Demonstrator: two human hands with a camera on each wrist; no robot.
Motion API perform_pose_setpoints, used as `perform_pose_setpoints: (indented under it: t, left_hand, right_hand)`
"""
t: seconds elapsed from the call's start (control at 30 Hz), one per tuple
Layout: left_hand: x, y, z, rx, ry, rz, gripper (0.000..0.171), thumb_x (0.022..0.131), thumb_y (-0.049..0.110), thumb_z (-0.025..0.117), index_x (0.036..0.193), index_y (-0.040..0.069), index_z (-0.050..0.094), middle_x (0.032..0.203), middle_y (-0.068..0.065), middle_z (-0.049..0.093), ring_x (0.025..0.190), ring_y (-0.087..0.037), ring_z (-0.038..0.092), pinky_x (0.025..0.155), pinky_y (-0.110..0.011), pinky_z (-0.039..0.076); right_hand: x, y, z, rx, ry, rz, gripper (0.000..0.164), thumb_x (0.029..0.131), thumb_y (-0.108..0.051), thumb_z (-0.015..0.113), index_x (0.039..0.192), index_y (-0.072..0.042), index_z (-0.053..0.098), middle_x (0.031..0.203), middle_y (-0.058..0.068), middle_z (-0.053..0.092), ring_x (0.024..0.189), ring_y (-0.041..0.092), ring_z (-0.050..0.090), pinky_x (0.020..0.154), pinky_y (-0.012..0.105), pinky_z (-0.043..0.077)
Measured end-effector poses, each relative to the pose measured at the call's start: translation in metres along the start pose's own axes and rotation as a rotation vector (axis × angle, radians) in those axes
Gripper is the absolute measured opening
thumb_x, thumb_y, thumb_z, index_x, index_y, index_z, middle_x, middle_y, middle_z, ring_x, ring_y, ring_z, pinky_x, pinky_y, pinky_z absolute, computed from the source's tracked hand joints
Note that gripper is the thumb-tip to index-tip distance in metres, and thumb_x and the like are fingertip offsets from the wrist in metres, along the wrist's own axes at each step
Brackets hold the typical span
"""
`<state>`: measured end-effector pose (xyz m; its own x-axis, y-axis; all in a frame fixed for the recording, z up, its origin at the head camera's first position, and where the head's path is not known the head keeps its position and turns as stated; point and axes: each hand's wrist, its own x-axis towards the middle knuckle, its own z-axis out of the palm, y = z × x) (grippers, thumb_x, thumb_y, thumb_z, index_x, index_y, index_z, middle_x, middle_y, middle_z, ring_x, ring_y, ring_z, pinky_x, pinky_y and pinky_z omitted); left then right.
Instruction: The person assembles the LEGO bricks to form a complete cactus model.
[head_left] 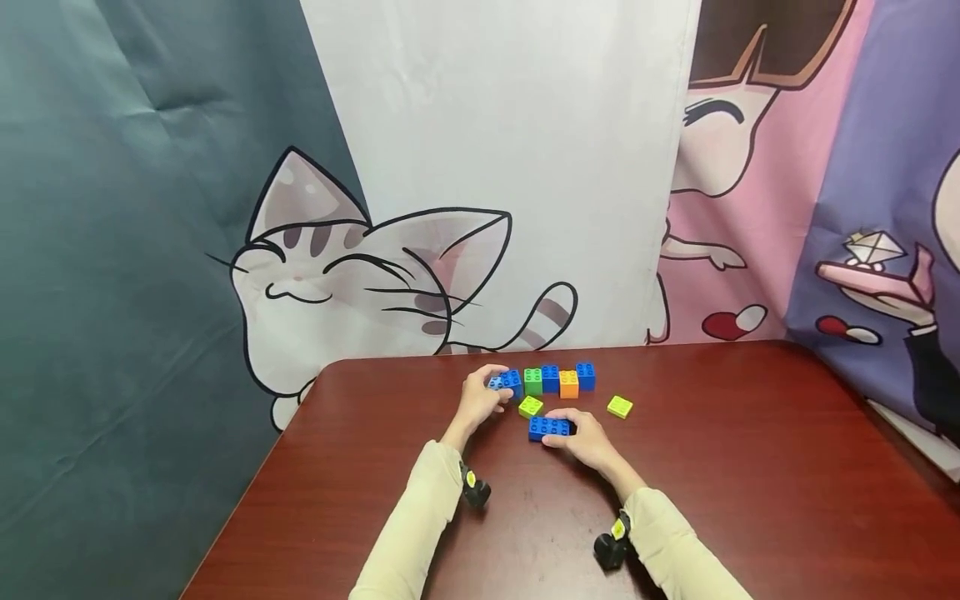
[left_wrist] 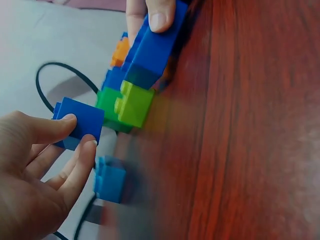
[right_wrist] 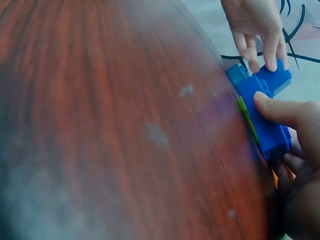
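No readable text, labels, brands, numbers or signs in any view.

Long blue rectangular toy brick (head_left: 547, 427), centre of head view: plastic, smooth sides, studded top. Squarish blue plastic block (left_wrist: 86, 117), left in left wrist view: flat, smooth face. Reddish-brown wood-grain tabletop (head_left: 750, 467), lower half of head view: smooth, glossy. Printed cloth backdrop (head_left: 517, 125), upper half: creased, faint sheen. Cream cloth sleeve (head_left: 414, 525), lower centre: matt, wrinkled.
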<state>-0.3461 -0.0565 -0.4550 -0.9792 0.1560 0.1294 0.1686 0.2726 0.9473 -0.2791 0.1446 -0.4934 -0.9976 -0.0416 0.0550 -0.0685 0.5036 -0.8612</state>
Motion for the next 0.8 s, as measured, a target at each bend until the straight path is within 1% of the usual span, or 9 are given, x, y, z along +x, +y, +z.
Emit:
perform_pose_setpoints:
  t: [0.1,0.2,0.27,0.37,0.47,0.57,0.67,0.73,0.8]
  left_hand:
    - [-0.010,0.004,-0.002,0.016,0.015,0.039,0.038,0.083,-0.003,0.070,0.120,0.005,0.065,0.123,-0.022,0.063,0.066,-0.027,0.067,0.057,-0.027,0.057]
    - [-0.018,0.009,-0.002,0.022,0.020,0.077,0.039,0.083,-0.002,0.071,0.120,0.006,0.065,0.119,-0.022,0.065,0.073,-0.038,0.068,0.058,-0.026,0.056]
    - [-0.022,0.013,0.000,0.022,0.021,0.112,0.039,0.083,-0.002,0.071,0.121,0.006,0.064,0.116,-0.023,0.066,0.078,-0.043,0.067,0.060,-0.024,0.056]
    - [-0.027,0.017,0.001,0.013,0.037,0.166,0.039,0.083,-0.002,0.072,0.120,0.005,0.065,0.114,-0.023,0.067,0.081,-0.046,0.067,0.061,-0.022,0.056]
    - [-0.032,0.019,0.003,0.022,0.068,0.220,0.038,0.080,-0.003,0.074,0.117,0.005,0.066,0.106,-0.023,0.069,0.076,-0.042,0.067,0.060,-0.019,0.054]
    - [-0.037,0.020,0.003,0.042,0.081,0.256,0.038,0.079,-0.004,0.075,0.115,0.004,0.067,0.096,-0.023,0.069,0.072,-0.031,0.065,0.057,-0.016,0.050]
    - [-0.042,0.021,0.004,0.073,0.065,0.279,0.038,0.079,-0.002,0.076,0.115,0.003,0.067,0.090,-0.022,0.067,0.071,-0.020,0.061,0.058,-0.016,0.047]
    - [-0.045,0.021,0.004,0.085,0.046,0.289,0.038,0.079,-0.001,0.076,0.116,0.004,0.067,0.092,-0.021,0.066,0.072,-0.016,0.059,0.060,-0.016,0.048]
    - [-0.048,0.020,0.005,0.094,0.035,0.294,0.038,0.079,0.000,0.077,0.115,0.005,0.068,0.092,-0.020,0.065,0.074,-0.015,0.058,0.062,-0.016,0.049]
  right_hand:
    - [-0.002,0.001,0.001,0.044,-0.029,0.012,0.041,0.081,-0.023,0.078,0.117,-0.006,0.067,0.121,0.015,0.066,0.108,0.028,0.059,0.099,0.050,0.048]
    - [-0.002,0.002,-0.003,0.088,-0.047,0.033,0.043,0.082,-0.025,0.078,0.119,-0.006,0.065,0.123,0.016,0.065,0.110,0.027,0.058,0.099,0.048,0.047]
    - [0.000,0.003,-0.009,0.120,-0.062,0.047,0.045,0.083,-0.026,0.076,0.121,-0.005,0.063,0.125,0.017,0.063,0.111,0.028,0.056,0.100,0.048,0.045]
    - [0.002,0.004,-0.019,0.158,-0.090,0.081,0.049,0.085,-0.029,0.074,0.126,-0.004,0.059,0.129,0.018,0.059,0.115,0.030,0.053,0.102,0.050,0.042]
    - [0.003,0.006,-0.028,0.179,-0.122,0.113,0.055,0.087,-0.033,0.072,0.130,-0.005,0.055,0.133,0.018,0.055,0.119,0.032,0.050,0.105,0.054,0.038]
    - [0.004,0.006,-0.035,0.192,-0.139,0.125,0.058,0.088,-0.036,0.070,0.133,-0.006,0.051,0.137,0.019,0.052,0.122,0.032,0.047,0.106,0.055,0.037]
    - [0.005,0.005,-0.040,0.235,-0.148,0.113,0.059,0.090,-0.032,0.068,0.136,-0.003,0.046,0.140,0.021,0.047,0.122,0.032,0.048,0.105,0.051,0.042]
    - [0.006,0.003,-0.043,0.281,-0.156,0.103,0.058,0.091,-0.028,0.067,0.137,-0.002,0.043,0.140,0.023,0.044,0.120,0.031,0.050,0.103,0.046,0.046]
    - [0.007,0.001,-0.046,0.323,-0.170,0.092,0.058,0.093,-0.025,0.065,0.139,-0.001,0.039,0.140,0.024,0.041,0.114,0.028,0.055,0.101,0.040,0.051]
